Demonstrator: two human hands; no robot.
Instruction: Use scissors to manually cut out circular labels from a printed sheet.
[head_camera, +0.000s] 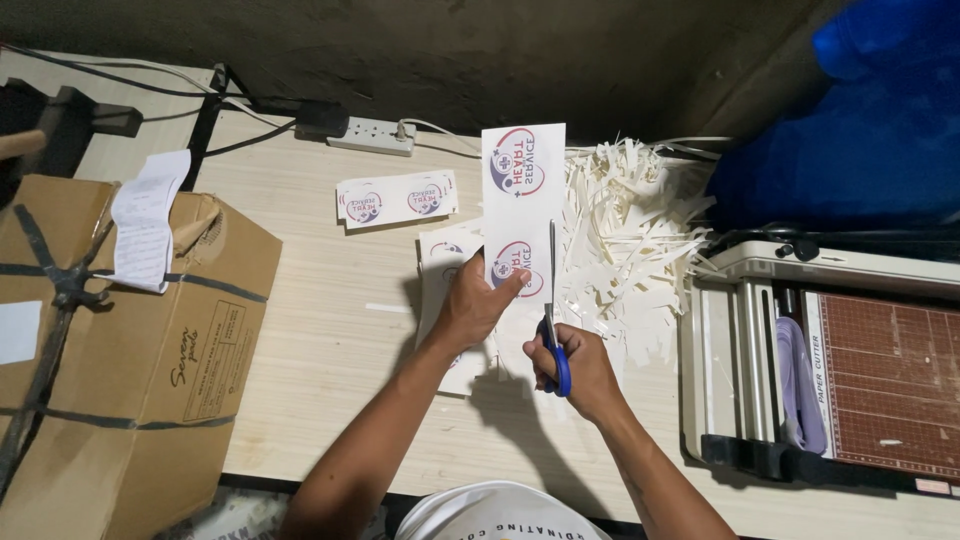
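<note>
My left hand (472, 300) grips the lower left edge of a tall white paper strip (522, 180) printed with two round red-and-blue logos, holding it upright over the table. My right hand (578, 368) holds blue-handled scissors (553, 335), whose blades run up along the strip's right edge. Under my hands lies a stack of more printed sheets (440, 262). A short stack of cut strips (397, 197) with the same logos lies further back on the left.
A heap of white paper offcuts (635, 240) lies right of the strip. A paper cutter (830, 360) stands at the right, a taped cardboard box (120, 340) at the left. A power strip (372, 134) and cables run along the wall. The wooden table (320, 340) carries all this.
</note>
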